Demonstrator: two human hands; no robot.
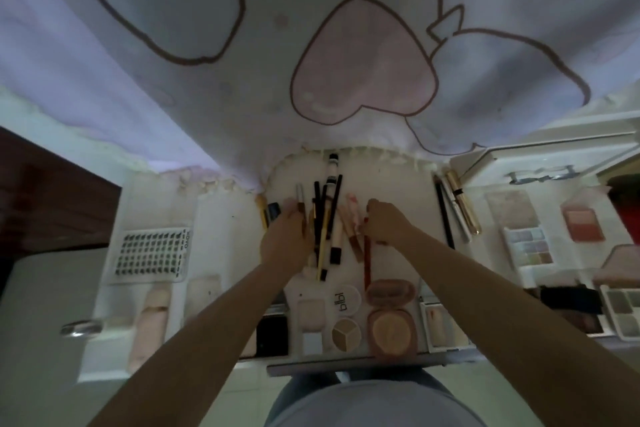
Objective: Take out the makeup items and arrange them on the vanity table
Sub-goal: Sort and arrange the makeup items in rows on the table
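Lying between hands [332,229], pencils [327,218]

A round white compact lid [344,300] near the front edge of the vanity table [221,218] carries dark lettering turned sideways to the camera; it looks like "bibi", though the blur makes the letters uncertain. On the left, a clear tray of false lash clusters [152,253] has a short line of dark print running along its right edge, possibly "OYO" among other characters, too small and soft to read with confidence. No other text, brand or number can be read.
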